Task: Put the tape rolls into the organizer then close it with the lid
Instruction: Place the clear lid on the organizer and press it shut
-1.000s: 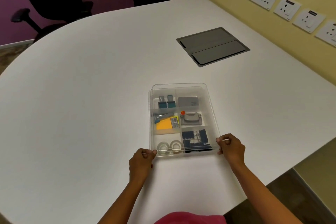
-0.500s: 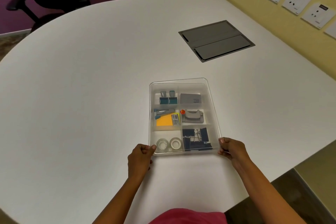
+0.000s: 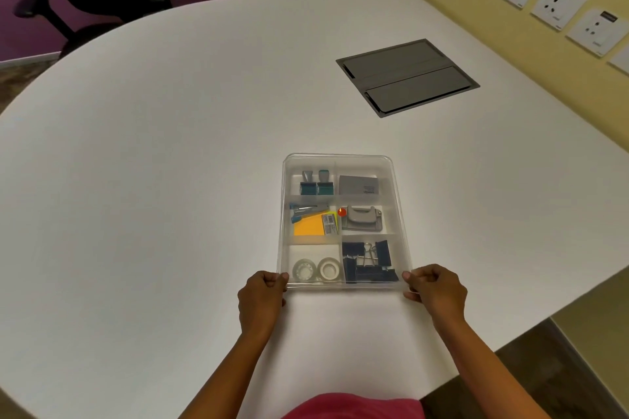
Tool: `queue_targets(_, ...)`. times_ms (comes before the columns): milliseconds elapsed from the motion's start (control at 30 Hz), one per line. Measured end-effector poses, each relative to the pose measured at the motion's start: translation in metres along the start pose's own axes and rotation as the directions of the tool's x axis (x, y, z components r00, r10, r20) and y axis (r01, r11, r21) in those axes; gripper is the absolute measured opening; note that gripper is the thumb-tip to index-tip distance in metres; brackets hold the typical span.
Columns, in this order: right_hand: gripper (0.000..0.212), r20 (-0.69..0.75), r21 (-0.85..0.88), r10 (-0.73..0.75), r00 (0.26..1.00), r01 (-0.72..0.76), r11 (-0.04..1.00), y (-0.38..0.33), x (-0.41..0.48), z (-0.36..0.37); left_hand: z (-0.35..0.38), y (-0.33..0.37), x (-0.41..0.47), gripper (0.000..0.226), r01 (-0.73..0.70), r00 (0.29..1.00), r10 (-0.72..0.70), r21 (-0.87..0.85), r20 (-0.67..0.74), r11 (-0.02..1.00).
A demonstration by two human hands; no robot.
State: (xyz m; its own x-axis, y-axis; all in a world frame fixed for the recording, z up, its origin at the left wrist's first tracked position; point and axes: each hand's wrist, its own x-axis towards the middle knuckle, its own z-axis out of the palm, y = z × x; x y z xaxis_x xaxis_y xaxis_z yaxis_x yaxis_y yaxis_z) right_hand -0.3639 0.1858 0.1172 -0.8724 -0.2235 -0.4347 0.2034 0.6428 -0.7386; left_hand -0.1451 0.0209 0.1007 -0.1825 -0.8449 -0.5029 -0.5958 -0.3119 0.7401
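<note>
A clear plastic organizer (image 3: 399,201) with several compartments sits on the white table (image 3: 170,180) in front of me. Two clear tape rolls (image 3: 304,271) (image 3: 328,269) lie side by side in its near left compartment. The transparent lid (image 3: 340,158) lies flat over the organizer, its edges lined up with the rim. My left hand (image 3: 260,303) pinches the lid's near left corner. At the near right corner, my right hand (image 3: 437,292) pinches it as well. Both hands have curled fingers.
Other compartments hold black binder clips (image 3: 369,264), an orange sticky pad (image 3: 309,225), a grey hole punch (image 3: 362,218), teal clips (image 3: 316,184) and a grey box (image 3: 359,185). A grey cable hatch (image 3: 406,76) is set in the table at far right. The table edge runs close on the right.
The lid's near edge, held slightly raised a second ago, has come down flat onto the organizer. Both hands stayed at the near corners.
</note>
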Motion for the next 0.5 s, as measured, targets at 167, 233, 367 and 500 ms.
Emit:
queue_targets(167,0.014,0.17,0.193,0.271,0.948,-0.301,0.934,0.003,0.01,-0.002,-0.003,0.001,0.002,0.022,0.023,1.0,-0.023,0.003,0.014,1.0)
queue_targets(233,0.014,0.232,0.215,0.324,0.917,-0.373,0.903,0.002,0.014,-0.002,-0.003,0.0,0.002,0.02,0.04,0.999,-0.04,0.005,0.016,0.999)
queue_targets(367,0.017,0.32,0.184,0.39,0.863,-0.461,0.868,-0.002,0.021,-0.003,-0.004,-0.001,0.002,0.019,0.061,0.997,-0.061,0.016,0.035,0.998)
queue_targets(500,0.019,0.342,0.106,0.421,0.84,-0.48,0.871,-0.006,0.028,-0.004,-0.003,-0.001,0.005,0.018,0.127,0.99,-0.122,-0.072,0.071,0.989)
